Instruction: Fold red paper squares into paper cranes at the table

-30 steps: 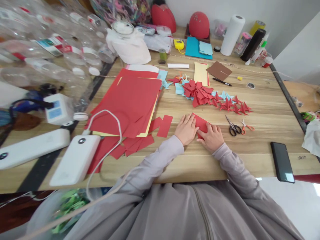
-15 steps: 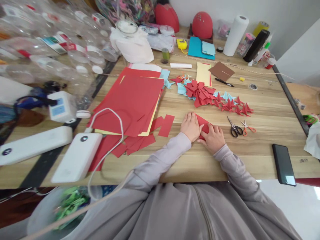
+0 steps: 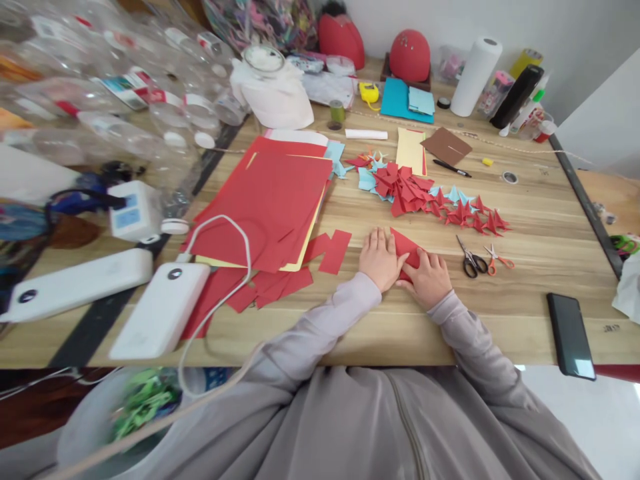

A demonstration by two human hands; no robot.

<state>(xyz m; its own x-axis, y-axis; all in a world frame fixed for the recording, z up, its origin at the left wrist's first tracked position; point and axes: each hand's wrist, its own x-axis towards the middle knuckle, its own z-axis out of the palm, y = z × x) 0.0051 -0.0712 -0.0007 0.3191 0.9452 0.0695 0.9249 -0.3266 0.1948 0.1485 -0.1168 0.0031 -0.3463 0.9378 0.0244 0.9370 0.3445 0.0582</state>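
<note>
A folded piece of red paper point(image 3: 405, 244) lies on the table between my two hands. My left hand point(image 3: 379, 259) holds down its left side, fingers close together and thumb on the paper. From the right, my right hand point(image 3: 429, 278) grips the paper's lower right part, its thumb close to the left one. Both hands cover much of the sheet. Right of them lie black-handled scissors point(image 3: 470, 261) and small orange-handled scissors point(image 3: 493, 261). Beyond the hands is a pile of folded red paper pieces point(image 3: 400, 189), with pointed red paper shapes point(image 3: 463, 213) beside it.
Red sheets point(image 3: 280, 207) are stacked to the left, with loose red paper strips point(image 3: 334, 252) nearby. A white power bank point(image 3: 160, 310) with a looping cable point(image 3: 247, 250) sits at the front left. A phone point(image 3: 571, 335) lies front right. Plastic bottles point(image 3: 120, 133) crowd the far left.
The whole view has shifted slightly. My hands stay on the red paper in almost the same pose, with no clear change in the fold.
</note>
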